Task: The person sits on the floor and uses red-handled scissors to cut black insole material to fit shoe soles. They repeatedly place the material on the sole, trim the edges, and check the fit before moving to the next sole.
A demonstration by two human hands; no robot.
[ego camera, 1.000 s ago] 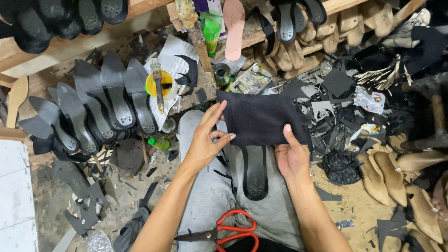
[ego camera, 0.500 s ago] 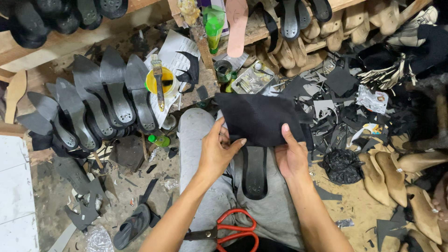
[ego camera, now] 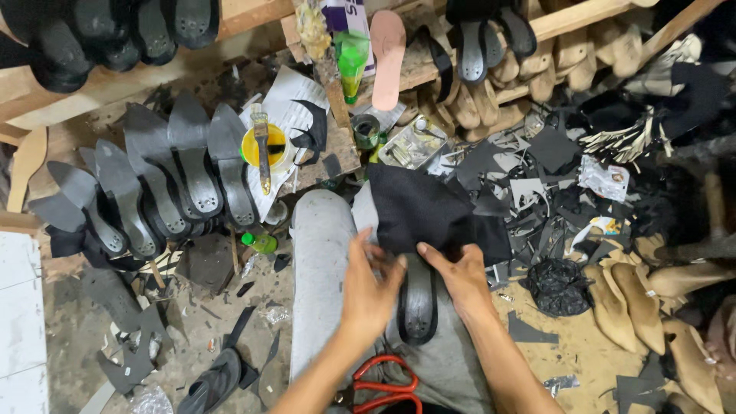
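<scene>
A piece of black fabric (ego camera: 429, 211) lies spread over my lap, above a black shoe sole (ego camera: 418, 303) resting between my grey-trousered legs. My left hand (ego camera: 370, 287) pinches the fabric's near left edge with curled fingers. Close beside it, my right hand (ego camera: 460, 276) grips the near edge at the middle. The sole's upper end is hidden under the fabric. Red-handled scissors (ego camera: 383, 387) rest on my lap below both hands.
A row of black soles (ego camera: 153, 184) leans at left beside a yellow glue pot with a brush (ego camera: 263, 149). Wooden racks (ego camera: 475, 46) hold soles and lasts at the top. Black offcuts (ego camera: 537, 169) and tan lasts (ego camera: 636, 303) litter the floor at right.
Both hands have drawn toward me along the fabric. My left hand, flat and spread on the cloth a second ago, is now curled at its near edge, close to my right.
</scene>
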